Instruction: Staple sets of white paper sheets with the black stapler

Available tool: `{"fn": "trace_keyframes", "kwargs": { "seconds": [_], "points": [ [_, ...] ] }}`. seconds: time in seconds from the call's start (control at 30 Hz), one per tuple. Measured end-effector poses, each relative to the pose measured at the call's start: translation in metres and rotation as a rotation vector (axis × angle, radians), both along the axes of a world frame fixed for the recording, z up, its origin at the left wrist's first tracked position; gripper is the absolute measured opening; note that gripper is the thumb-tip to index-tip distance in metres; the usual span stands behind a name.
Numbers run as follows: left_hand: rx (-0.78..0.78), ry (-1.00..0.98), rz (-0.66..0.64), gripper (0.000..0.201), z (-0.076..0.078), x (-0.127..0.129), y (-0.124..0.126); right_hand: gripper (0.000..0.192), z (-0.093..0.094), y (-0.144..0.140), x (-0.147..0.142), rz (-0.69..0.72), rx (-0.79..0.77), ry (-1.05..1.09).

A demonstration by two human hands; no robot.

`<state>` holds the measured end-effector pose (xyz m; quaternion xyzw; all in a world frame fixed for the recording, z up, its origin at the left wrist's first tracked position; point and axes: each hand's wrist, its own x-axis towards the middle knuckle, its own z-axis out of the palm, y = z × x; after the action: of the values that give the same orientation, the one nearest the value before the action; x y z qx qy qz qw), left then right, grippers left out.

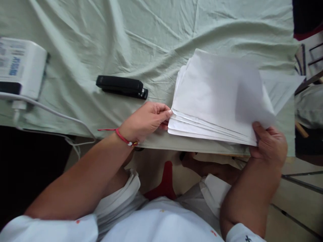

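A fanned stack of white paper sheets (214, 90) is held between my two hands over the near edge of the cloth-covered table. My left hand (151, 117), with a red cord bracelet (123, 137) at the wrist, pinches the stack's left edge between thumb and fingers. At the lower right corner my right hand (270, 141) grips the sheets, thumb on top, and the top sheet bends up there. Left of the stack lies a black stapler (122, 86), untouched. Another sheet with faint print (282, 87) sticks out from behind the stack on the right.
A pale green wrinkled cloth (151, 27) covers the table. At the left stands a white box-shaped device (32, 67) with a white cable (63, 116) running over the table edge. A red piece of seat (165, 181) shows between my legs. Metal legs and other furniture stand at the right.
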<state>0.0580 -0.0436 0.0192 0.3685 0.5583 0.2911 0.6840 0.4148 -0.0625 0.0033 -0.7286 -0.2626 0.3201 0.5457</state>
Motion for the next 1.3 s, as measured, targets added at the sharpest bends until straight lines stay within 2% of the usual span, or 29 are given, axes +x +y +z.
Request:
{"fn": "trace_keyframes", "kwargs": {
  "seconds": [0.1, 0.2, 0.27, 0.37, 0.47, 0.67, 0.9, 1.1, 1.2, 1.3],
  "points": [
    [-0.007, -0.089, 0.042, 0.043, -0.005, -0.001, 0.001, 0.049, -0.001, 0.0, -0.002, -0.006, 0.021, 0.033],
    [0.022, -0.155, 0.134, 0.05, -0.008, 0.0, 0.001, 0.047, -0.002, 0.0, -0.005, 0.039, 0.029, 0.041],
    [0.036, -0.166, 0.141, 0.052, -0.008, 0.003, 0.001, 0.048, 0.0, -0.001, -0.009, 0.075, 0.04, 0.05],
    [0.073, -0.095, 0.123, 0.05, -0.008, 0.005, 0.0, 0.051, 0.002, -0.003, -0.014, 0.137, 0.038, 0.064],
    [0.19, 0.022, 0.134, 0.043, -0.008, 0.003, 0.001, 0.05, 0.001, -0.005, -0.016, 0.149, 0.052, 0.053],
    [0.439, 0.023, 0.136, 0.033, -0.004, -0.013, 0.006, 0.041, -0.005, -0.001, -0.016, 0.149, 0.275, 0.061],
    [0.585, -0.031, 0.156, 0.017, -0.004, -0.023, 0.013, 0.037, 0.004, 0.002, -0.03, 0.2, 0.425, 0.104],
    [0.667, 0.105, 0.209, 0.02, -0.001, -0.029, 0.01, 0.031, 0.01, 0.0, -0.031, 0.143, 0.545, 0.077],
    [0.737, 0.101, 0.155, 0.02, 0.001, -0.033, 0.011, 0.032, 0.007, -0.002, -0.029, 0.134, 0.497, 0.052],
    [0.675, 0.19, -0.042, 0.025, 0.004, -0.035, 0.017, 0.039, 0.002, -0.002, -0.031, 0.137, 0.372, -0.021]
  ]
}}
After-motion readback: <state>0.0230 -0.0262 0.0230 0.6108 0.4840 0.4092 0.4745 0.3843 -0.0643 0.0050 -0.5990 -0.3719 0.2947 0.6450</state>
